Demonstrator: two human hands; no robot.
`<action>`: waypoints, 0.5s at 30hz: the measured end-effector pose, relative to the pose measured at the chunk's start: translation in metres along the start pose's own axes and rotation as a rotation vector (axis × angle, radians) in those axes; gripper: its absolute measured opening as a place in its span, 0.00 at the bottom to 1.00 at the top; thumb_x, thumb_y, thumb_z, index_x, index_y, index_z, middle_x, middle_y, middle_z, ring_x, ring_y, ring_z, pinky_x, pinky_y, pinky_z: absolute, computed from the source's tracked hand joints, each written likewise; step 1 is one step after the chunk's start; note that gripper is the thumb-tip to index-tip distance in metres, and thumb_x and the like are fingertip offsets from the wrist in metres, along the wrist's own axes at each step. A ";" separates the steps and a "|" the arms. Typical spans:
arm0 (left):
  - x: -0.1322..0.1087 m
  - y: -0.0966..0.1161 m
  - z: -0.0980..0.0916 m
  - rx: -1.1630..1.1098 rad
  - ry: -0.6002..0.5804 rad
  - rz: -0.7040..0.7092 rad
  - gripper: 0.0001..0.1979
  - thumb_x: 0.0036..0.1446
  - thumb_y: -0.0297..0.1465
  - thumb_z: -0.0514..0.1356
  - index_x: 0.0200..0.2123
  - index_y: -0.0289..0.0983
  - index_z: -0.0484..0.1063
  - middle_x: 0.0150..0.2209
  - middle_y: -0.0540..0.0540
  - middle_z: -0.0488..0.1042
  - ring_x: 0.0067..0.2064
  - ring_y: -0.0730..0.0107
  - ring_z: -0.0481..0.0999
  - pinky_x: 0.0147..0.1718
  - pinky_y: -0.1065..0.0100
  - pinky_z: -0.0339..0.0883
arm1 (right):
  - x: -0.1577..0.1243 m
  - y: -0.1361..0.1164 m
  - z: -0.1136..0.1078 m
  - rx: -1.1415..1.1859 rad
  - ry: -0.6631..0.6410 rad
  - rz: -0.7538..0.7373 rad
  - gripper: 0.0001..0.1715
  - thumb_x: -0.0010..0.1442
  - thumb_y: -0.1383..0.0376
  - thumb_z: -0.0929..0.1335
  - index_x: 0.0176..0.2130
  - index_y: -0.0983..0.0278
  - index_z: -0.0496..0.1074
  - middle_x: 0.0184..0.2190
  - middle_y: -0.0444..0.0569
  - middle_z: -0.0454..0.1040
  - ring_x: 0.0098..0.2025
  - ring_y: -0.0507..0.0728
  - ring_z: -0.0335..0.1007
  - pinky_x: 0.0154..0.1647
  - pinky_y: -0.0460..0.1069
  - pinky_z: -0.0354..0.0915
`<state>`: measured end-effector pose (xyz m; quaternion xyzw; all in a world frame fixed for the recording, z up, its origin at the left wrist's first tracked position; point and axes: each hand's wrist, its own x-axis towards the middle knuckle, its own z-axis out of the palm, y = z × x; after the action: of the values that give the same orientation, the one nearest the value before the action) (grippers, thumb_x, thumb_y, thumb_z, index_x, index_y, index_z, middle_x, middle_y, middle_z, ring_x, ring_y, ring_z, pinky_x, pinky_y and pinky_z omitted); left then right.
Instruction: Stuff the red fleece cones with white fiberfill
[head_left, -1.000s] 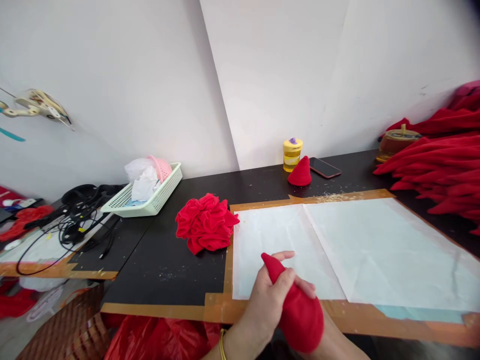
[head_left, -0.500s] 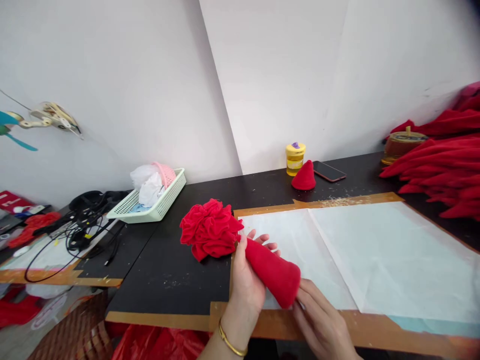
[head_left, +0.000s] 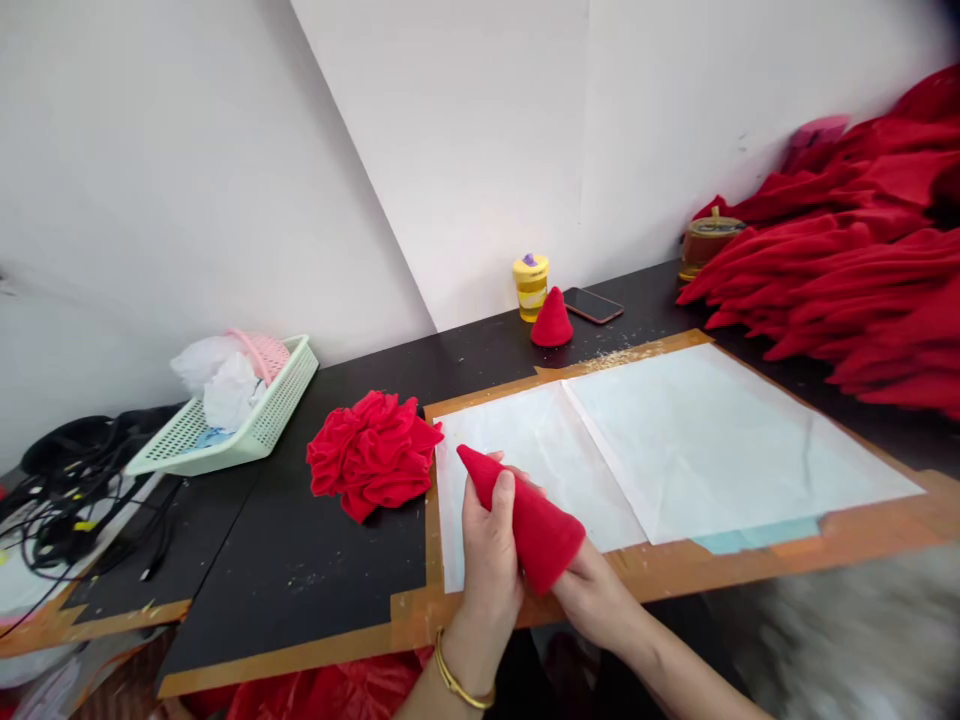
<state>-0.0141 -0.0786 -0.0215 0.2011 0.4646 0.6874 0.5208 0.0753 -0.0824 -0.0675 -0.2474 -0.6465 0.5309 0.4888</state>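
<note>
A red fabric cone [head_left: 546,528] tilts over the table's front edge, its tip up and to the left. My left hand [head_left: 491,535] wraps round its side, thumb on top. At the wide end, my right hand [head_left: 592,590] reaches into the opening; its fingers are hidden inside. A gathered heap of red cloth pieces [head_left: 371,452] lies left of the cone, on the black tabletop. Farther back stands another red cone [head_left: 552,320], point upward, beside a yellow-lidded cup [head_left: 531,288].
White sheets [head_left: 750,440] are taped down under and right of my hands. A phone [head_left: 592,305] lies by the wall. Red fabric [head_left: 840,270] is piled at the right around a jar [head_left: 709,243]. At the left are a pale green basket [head_left: 281,410] and tangled black cables [head_left: 67,510].
My right hand has gone from the rim of the cone to inside its opening. The cone's tip now shows above my left hand. The view has turned toward the right.
</note>
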 end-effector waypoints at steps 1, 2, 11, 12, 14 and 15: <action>-0.002 -0.002 0.002 0.024 0.012 -0.008 0.23 0.55 0.41 0.70 0.50 0.42 0.68 0.34 0.51 0.76 0.34 0.66 0.79 0.35 0.67 0.72 | 0.000 0.000 0.000 0.092 0.025 0.040 0.28 0.70 0.61 0.65 0.67 0.55 0.65 0.67 0.54 0.65 0.69 0.65 0.60 0.69 0.66 0.55; -0.004 -0.003 0.004 0.048 0.023 -0.016 0.24 0.54 0.40 0.70 0.50 0.43 0.68 0.35 0.51 0.77 0.34 0.66 0.79 0.35 0.67 0.72 | -0.001 0.000 0.001 0.180 0.058 0.072 0.26 0.70 0.59 0.65 0.65 0.55 0.67 0.66 0.53 0.68 0.68 0.65 0.62 0.69 0.66 0.56; 0.006 0.014 0.007 -0.105 0.102 0.029 0.27 0.53 0.51 0.67 0.47 0.38 0.72 0.35 0.48 0.77 0.32 0.71 0.76 0.31 0.71 0.70 | -0.028 -0.013 -0.007 -0.171 0.220 -0.017 0.22 0.69 0.68 0.63 0.59 0.57 0.73 0.57 0.54 0.76 0.58 0.61 0.74 0.58 0.56 0.72; 0.007 0.013 0.007 -0.106 0.096 0.020 0.27 0.53 0.52 0.66 0.46 0.38 0.73 0.34 0.48 0.77 0.32 0.71 0.76 0.31 0.72 0.69 | -0.026 -0.014 -0.007 -0.209 0.236 -0.021 0.21 0.68 0.69 0.63 0.57 0.58 0.74 0.54 0.54 0.78 0.55 0.60 0.76 0.54 0.54 0.74; 0.005 0.008 0.007 -0.081 0.069 -0.001 0.26 0.55 0.53 0.64 0.44 0.37 0.74 0.33 0.48 0.77 0.33 0.70 0.75 0.32 0.71 0.69 | -0.018 -0.012 -0.007 -0.222 0.265 0.019 0.16 0.64 0.69 0.65 0.49 0.61 0.77 0.44 0.53 0.82 0.44 0.60 0.80 0.43 0.52 0.77; 0.003 0.002 0.007 -0.057 0.059 -0.004 0.26 0.56 0.53 0.64 0.44 0.37 0.75 0.32 0.47 0.77 0.34 0.69 0.76 0.34 0.71 0.69 | -0.013 -0.010 -0.005 -0.221 0.282 0.039 0.12 0.62 0.68 0.66 0.43 0.62 0.78 0.39 0.52 0.82 0.38 0.59 0.79 0.38 0.51 0.77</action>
<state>-0.0111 -0.0729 -0.0166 0.1648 0.4602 0.7051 0.5136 0.0872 -0.0940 -0.0631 -0.3842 -0.6211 0.4260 0.5341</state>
